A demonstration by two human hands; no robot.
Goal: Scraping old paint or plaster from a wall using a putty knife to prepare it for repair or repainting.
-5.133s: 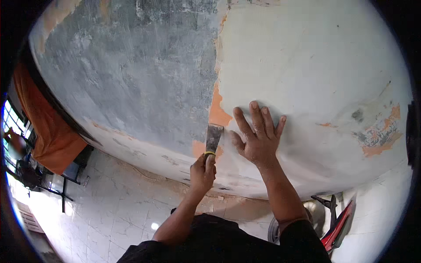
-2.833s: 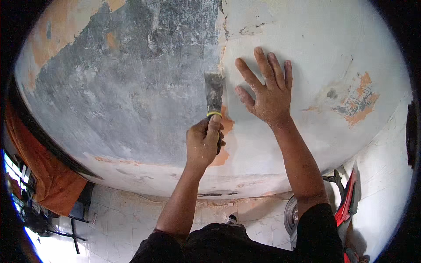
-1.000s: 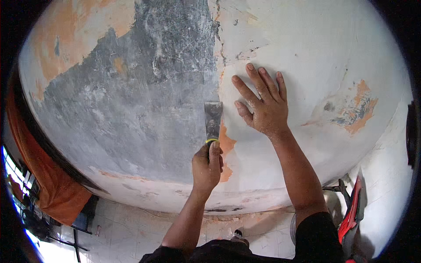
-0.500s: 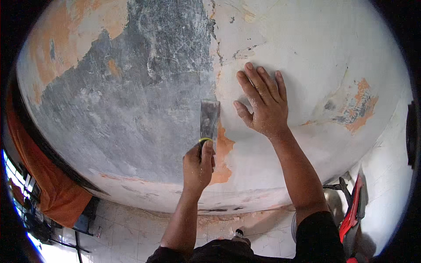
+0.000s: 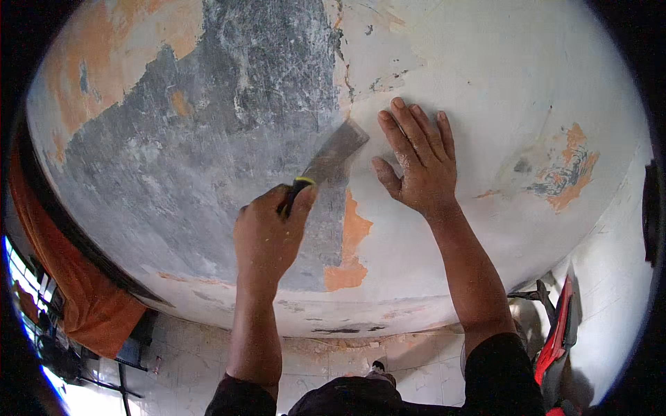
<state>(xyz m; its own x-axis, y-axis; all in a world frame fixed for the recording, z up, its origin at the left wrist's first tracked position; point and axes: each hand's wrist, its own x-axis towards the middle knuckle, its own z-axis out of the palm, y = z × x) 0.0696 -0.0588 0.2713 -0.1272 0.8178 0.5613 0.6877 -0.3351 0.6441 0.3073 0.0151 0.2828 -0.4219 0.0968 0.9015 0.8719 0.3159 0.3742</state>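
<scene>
My left hand [image 5: 267,232] is closed round the dark handle of a scraper [image 5: 336,152] with a yellow ring near its blade. The blade tilts up to the right, its tip at the border between the grey bared patch [image 5: 208,166] and the pale paint of the wall [image 5: 485,83]. My right hand [image 5: 420,166] lies against the pale paint just right of the blade, fingers stretched out and holding nothing. Below the blade runs a ragged orange patch [image 5: 355,243]. A dark crack [image 5: 340,48] climbs the wall above the blade.
An orange cloth [image 5: 97,312] hangs at the left beside a window and dark furniture. On the right stands a red and black object [image 5: 555,340], perhaps part of a motorbike. Pale floor tiles [image 5: 201,367] show below, with crumbs of debris along the wall's foot.
The scraper has moved up and swung from nearly upright to a rightward tilt. My left hand has shifted up and left with it. My right hand stays about where it was.
</scene>
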